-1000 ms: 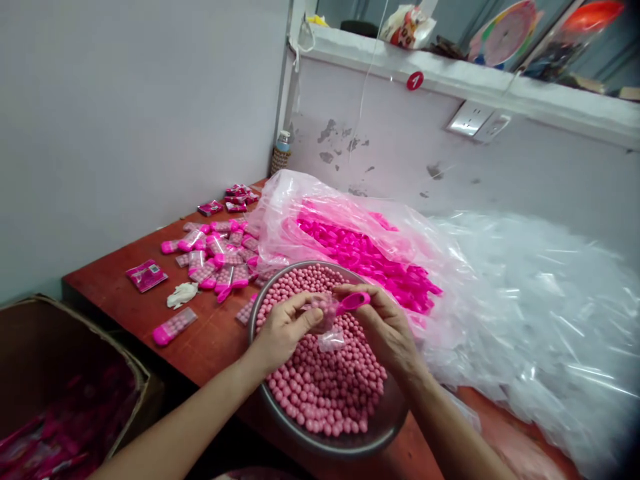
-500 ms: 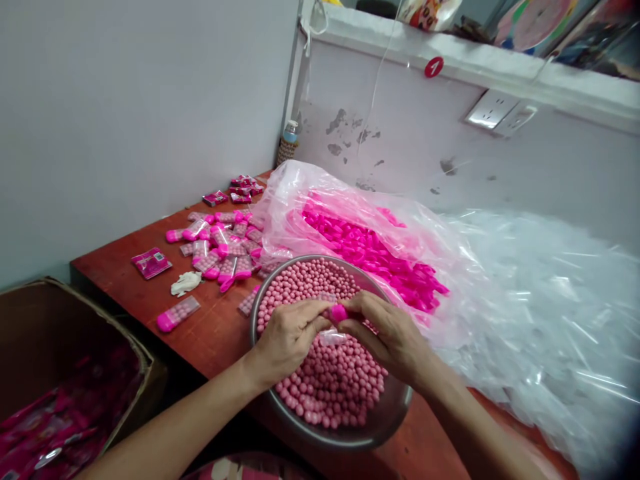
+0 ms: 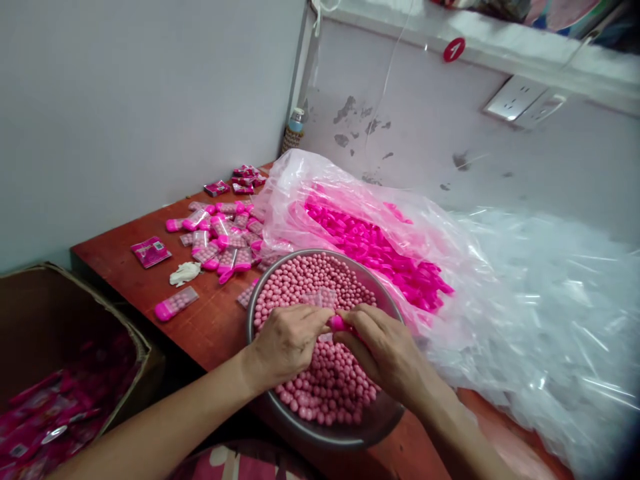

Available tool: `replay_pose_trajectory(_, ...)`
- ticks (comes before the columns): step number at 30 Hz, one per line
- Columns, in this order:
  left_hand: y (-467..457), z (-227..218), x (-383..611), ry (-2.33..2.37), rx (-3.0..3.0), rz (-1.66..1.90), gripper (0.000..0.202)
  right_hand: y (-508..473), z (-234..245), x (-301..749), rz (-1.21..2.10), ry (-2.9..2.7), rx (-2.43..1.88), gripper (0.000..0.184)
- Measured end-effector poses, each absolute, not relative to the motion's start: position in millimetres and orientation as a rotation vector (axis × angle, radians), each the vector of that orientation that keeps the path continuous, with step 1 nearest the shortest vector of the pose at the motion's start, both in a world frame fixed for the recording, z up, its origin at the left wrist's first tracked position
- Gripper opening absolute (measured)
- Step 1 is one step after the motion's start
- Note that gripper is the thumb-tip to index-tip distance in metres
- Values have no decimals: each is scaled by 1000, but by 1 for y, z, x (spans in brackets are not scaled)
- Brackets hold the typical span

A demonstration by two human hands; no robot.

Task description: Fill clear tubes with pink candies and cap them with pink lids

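Observation:
Above a metal bowl [image 3: 326, 443] of pink beads [image 3: 326, 393], my two hands meet at the fingertips. My left hand [image 3: 287, 343] is closed in a pinch on what looks like a small clear plastic container, mostly hidden by the fingers. My right hand [image 3: 383, 343] pinches a bright pink cap [image 3: 338, 323] at the container's end. Just behind the left fingers, another clear container [image 3: 320, 297] shows over the beads. Left of the bowl lies a pile of bead-filled containers with pink caps [image 3: 223, 233]; one filled container [image 3: 176, 303] lies apart near the table edge.
Behind the bowl, a plastic bag [image 3: 290, 177] holds many loose pink caps [image 3: 380, 250]. Clear plastic pieces in a large bag [image 3: 555, 320] fill the right side. Pink packets [image 3: 151, 252] and crumpled white material [image 3: 185, 273] lie on the red table [image 3: 115, 250]. A cardboard box [image 3: 143, 347] stands lower left.
The view has shifted slightly. Both hands stay together over the bowl; the right fingers now cover more of the pink cap.

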State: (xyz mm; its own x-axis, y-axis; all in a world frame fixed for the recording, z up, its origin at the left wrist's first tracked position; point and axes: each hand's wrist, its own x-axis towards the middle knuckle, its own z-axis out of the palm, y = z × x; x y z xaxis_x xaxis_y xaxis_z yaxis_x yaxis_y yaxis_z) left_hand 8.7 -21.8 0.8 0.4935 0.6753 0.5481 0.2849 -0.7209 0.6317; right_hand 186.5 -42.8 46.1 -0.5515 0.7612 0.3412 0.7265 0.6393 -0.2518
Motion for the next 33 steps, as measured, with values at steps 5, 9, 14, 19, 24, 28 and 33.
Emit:
replay_pose_trajectory(5,-13,8,9,773,1676,1126,23,-40,42,195,688,-1966,-1172,29)
replay_pose_trajectory(9,-8,10,7,738,1391,1083,25,-44,28,209,1322,-1441,-1043,42)
replay_pose_trajectory(14,-12,11,7,709,1634,1110,24,-38,24,203,1390,-1204,-1091,30)
replay_pose_trajectory(19,-14,10,7,745,1861,1191,25,-31,37,185,1858,-1097,-1019,38)
replay_pose_trajectory(24,-13,7,6,722,1936,1215,27,-30,36,179,1978,-955,-917,30)
replay_pose_trajectory(28,-13,6,5,700,1962,1218,28,-31,28,173,1944,-843,-904,26)
replay_pose_trajectory(33,-13,8,5,726,1920,1177,25,-35,16,166,1856,-785,-921,23)
